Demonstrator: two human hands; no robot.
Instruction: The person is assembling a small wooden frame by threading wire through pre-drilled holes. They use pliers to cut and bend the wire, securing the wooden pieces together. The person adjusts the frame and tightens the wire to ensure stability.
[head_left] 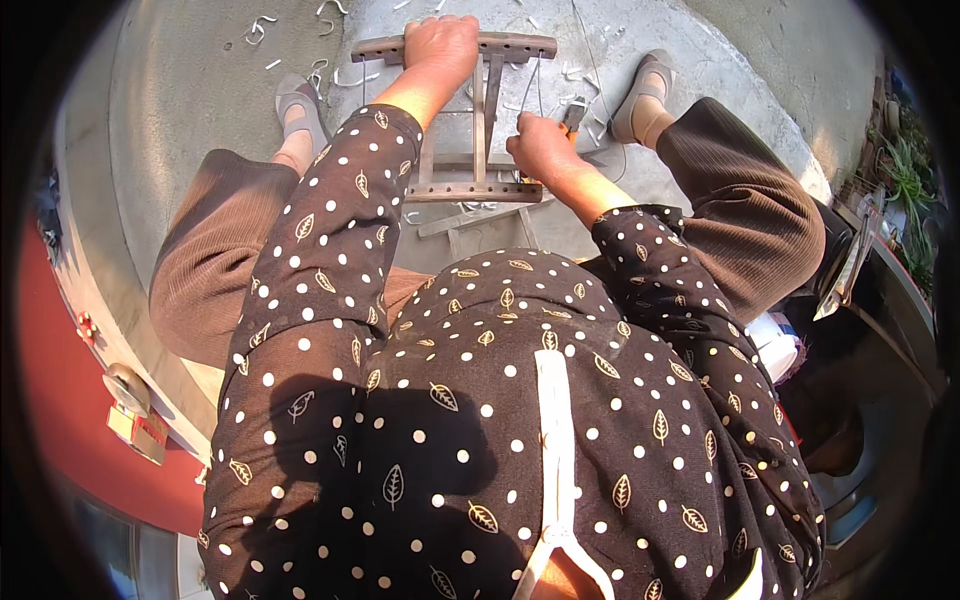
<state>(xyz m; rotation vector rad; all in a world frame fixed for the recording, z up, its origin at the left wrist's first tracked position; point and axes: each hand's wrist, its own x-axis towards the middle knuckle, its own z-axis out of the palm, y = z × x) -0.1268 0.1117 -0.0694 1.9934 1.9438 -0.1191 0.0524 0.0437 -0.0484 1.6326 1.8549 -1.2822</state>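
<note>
A dark wooden frame, like that of a small folding stool (493,100), stands between my feet, with a row of holes along its far and near bars. My left hand (441,47) is closed around the far bar, left of its middle. Thin wire (541,80) hangs from holes near that bar's right end and runs down to my right hand (545,148). The right fingers are bent closed on the wire at the frame's right side; their tips are partly hidden. Pliers with orange handles (571,122) show right against this hand; whether it also holds them is unclear.
Short white strips (258,30) lie scattered over the concrete ground. Under the frame's near side lies a pale wooden piece (480,215). My shoes (300,105) flank the frame. Plants (905,185) grow at the right, and a metal blade-like tool (848,265) lies by my right knee.
</note>
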